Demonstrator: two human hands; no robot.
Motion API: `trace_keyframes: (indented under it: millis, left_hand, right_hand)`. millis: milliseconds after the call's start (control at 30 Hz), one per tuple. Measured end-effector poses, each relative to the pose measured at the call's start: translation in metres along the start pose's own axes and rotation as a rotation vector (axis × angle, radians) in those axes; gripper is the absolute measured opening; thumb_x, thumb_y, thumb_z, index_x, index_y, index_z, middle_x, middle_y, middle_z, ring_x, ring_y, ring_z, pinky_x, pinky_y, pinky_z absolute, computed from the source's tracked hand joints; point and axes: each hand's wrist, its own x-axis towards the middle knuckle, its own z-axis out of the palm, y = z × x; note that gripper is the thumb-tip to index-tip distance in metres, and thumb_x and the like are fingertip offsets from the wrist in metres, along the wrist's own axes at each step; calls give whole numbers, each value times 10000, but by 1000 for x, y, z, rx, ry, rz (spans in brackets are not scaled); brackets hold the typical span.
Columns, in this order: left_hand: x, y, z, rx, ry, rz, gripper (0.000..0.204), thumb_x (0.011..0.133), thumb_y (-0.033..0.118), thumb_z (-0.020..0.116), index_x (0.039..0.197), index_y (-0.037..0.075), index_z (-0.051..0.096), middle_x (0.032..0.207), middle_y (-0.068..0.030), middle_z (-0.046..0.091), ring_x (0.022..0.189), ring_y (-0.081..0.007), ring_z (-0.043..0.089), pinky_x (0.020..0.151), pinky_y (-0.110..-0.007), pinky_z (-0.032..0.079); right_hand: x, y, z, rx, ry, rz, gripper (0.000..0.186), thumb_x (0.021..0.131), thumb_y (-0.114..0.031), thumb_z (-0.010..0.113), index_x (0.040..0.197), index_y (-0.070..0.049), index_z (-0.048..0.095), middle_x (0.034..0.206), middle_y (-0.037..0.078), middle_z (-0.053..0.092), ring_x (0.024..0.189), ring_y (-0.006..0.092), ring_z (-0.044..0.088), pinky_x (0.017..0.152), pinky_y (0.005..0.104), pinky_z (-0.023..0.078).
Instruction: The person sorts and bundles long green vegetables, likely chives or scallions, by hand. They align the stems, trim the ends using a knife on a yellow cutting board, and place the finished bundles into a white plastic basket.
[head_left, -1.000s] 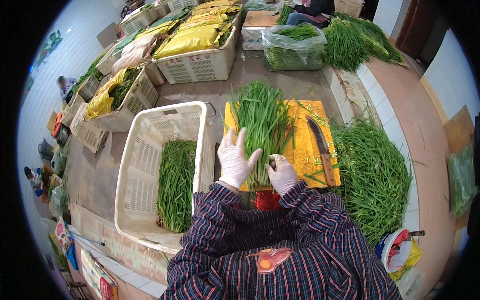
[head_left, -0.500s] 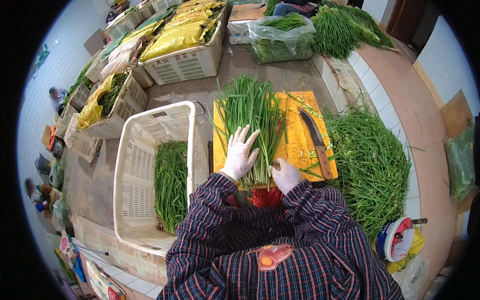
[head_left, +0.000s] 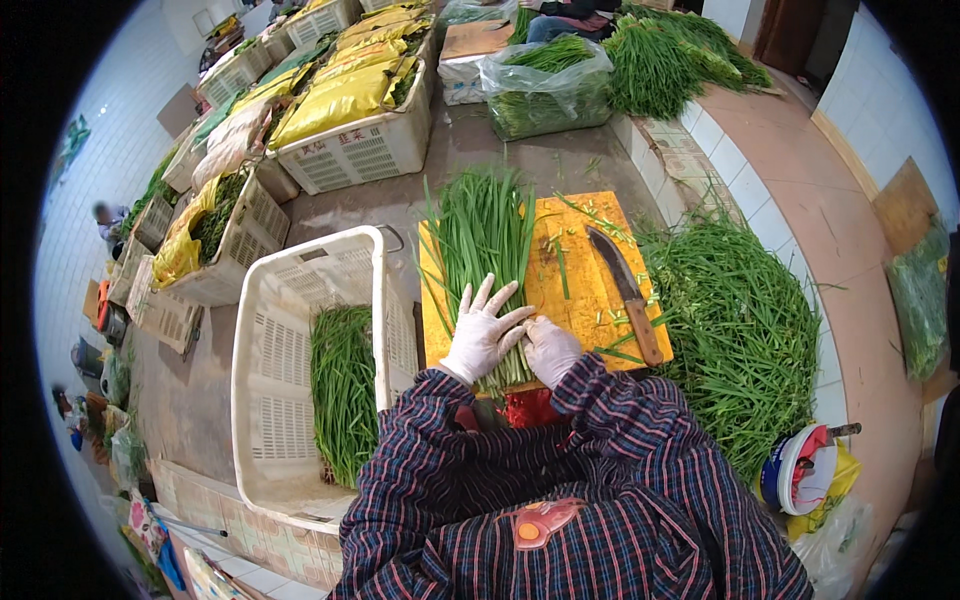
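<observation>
A bundle of long green chives (head_left: pixel 482 225) lies on a yellow cutting board (head_left: pixel 560 345), its pale stem ends toward me. My left hand (head_left: pixel 487 332), in a white glove, rests flat on the lower part of the bundle with fingers spread. Against the right side of the stems, my gloved right hand (head_left: pixel 550 350) is closed with its fingers curled, close to my left thumb. What its fingertips hold is hidden. A knife (head_left: pixel 625 290) with a wooden handle lies at the board's right, untouched. Cut chive bits (head_left: pixel 610 318) are scattered around it.
Left of the board stands a white plastic crate (head_left: pixel 300 400) with chives inside. A loose heap of chives (head_left: pixel 740 330) spreads to the right, beside a white bucket (head_left: pixel 795 470). Filled crates (head_left: pixel 350 155) and a chive-filled plastic bag (head_left: pixel 550 100) stand farther off. Another person (head_left: pixel 570 28) sits beyond.
The bundle is narrower and gathered toward the left, showing more board near the knife. My right hand has moved left, nearer my left hand. The view has shifted slightly.
</observation>
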Motion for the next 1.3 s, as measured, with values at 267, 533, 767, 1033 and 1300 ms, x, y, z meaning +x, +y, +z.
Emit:
trace_keyframes:
  millis: [267, 533, 767, 1033, 1300]
  left_hand:
    - [5, 0, 1, -15, -57, 2, 262, 839, 287, 514, 1073, 228, 617, 1298, -84, 434, 1276, -375, 266, 1041, -545, 169]
    - [11, 4, 3, 27, -108, 28, 295, 834, 278, 505, 1112, 252, 598, 1308, -82, 424, 1272, -374, 271, 1035, -545, 181]
    - [17, 9, -3, 77, -125, 50, 331, 835, 317, 514, 1159, 268, 565, 1302, -77, 427, 1268, -363, 280, 1024, -566, 185]
    - [24, 6, 9, 56, -146, 125, 307, 834, 363, 517, 1100, 240, 610, 1264, -82, 466, 1263, -344, 299, 1016, -575, 192]
    - [19, -2, 8, -31, -165, 79, 309, 841, 324, 517, 1133, 256, 592, 1304, -73, 437, 1279, -358, 272, 1034, -561, 162]
  right_hand:
    - [35, 41, -34, -59, -80, -63, 251, 848, -163, 458, 1058, -97, 578, 1002, 131, 613, 889, 317, 593, 784, 385, 477]
    - [47, 50, -25, -432, -256, -158, 202, 873, -125, 397, 967, -66, 566, 928, 124, 609, 865, 300, 606, 706, 399, 498]
    - [28, 54, -35, -403, -321, -113, 190, 816, -243, 530, 920, -87, 558, 819, 112, 623, 786, 291, 614, 654, 425, 480]
    - [13, 53, -41, -448, -230, -181, 201, 840, -215, 479, 948, -72, 569, 830, 140, 626, 791, 296, 623, 628, 412, 492]
    - [-48, -11, -46, -394, -326, -88, 446, 753, -461, 612, 887, -37, 579, 792, 129, 622, 778, 276, 623, 666, 384, 489]
